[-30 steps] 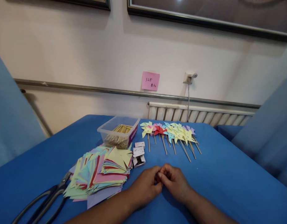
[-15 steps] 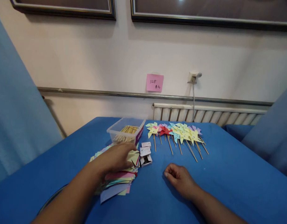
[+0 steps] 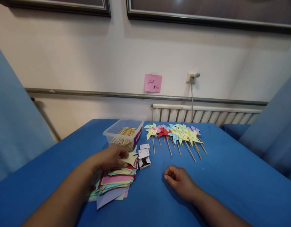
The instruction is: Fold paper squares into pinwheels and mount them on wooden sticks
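Our left hand [image 3: 111, 157] has parted from our right hand [image 3: 180, 182] and reached the paper [image 3: 118, 179] at nine o'clock. From the head view, finished pinwheels [image 3: 183, 135] lie at one o'clock; much paper, plus sticks [image 3: 127, 131] in the tub [image 3: 138, 135] at eleven, looks unused. Palm down, our left fingers narrow on a yellow sheet [image 3: 131, 159]; our right hand rests at four o'clock, fingers curled, contents hidden.

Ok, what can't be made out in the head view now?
Head view:
Paper stack: partly hidden behind the left hand.
Right hand: too curled to show whether it holds anything.
Small open box: dark contents too small to identify.
Right picture frame: cut off by the top edge.
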### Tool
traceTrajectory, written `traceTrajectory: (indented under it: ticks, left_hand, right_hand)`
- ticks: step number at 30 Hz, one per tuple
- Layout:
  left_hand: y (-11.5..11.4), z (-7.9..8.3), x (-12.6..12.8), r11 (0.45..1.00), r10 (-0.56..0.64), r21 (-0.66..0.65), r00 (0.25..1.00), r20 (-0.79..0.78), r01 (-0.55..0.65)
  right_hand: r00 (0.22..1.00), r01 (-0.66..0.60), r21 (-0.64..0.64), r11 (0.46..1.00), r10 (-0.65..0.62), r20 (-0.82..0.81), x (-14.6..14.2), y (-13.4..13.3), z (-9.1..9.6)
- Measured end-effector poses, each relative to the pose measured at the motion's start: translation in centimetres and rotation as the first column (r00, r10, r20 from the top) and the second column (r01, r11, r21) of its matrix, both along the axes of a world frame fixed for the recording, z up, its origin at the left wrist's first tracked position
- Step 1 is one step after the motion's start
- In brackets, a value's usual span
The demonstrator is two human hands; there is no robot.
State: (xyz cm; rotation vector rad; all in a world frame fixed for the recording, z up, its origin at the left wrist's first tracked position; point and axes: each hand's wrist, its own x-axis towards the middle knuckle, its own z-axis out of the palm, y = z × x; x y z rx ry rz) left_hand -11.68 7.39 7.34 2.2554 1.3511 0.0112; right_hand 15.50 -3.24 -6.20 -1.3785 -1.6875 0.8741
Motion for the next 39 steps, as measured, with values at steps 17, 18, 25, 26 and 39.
traceTrajectory:
  ticks: [17,18,25,26,39]
  left_hand:
    - [-4.0,2.3,3.9,0.965,0.187,0.045,0.798,0.573,-0.259]
    - [-4.4,1.4,4.7,0.968,0.236,-0.089,0.722,0.650,-0.236]
    - [-5.5,-5.8,8.6,0.828,0.520,-0.553,0.493,0.697,-0.091]
    - [-5.6,-6.4,8.8,0.814,0.530,-0.576,0.495,0.689,-0.070]
    - [-7.1,-8.1,9.8,0.725,0.610,-0.672,0.316,0.727,0.148]
  right_hand:
    - [0.944,-0.011,-0.061,0.998,-0.010,-0.329,-0.1,0.0,1.0]
    - [0.910,-0.027,-0.079,0.996,-0.008,-0.416,0.0,0.1,1.1]
    - [0.634,-0.174,-0.108,0.979,0.028,-0.773,0.2,0.4,1.0]
    - [0.650,-0.146,-0.105,0.984,0.016,-0.759,0.1,0.4,0.9]
    - [0.543,0.225,-0.214,0.951,-0.305,-0.782,0.8,1.3,0.6]
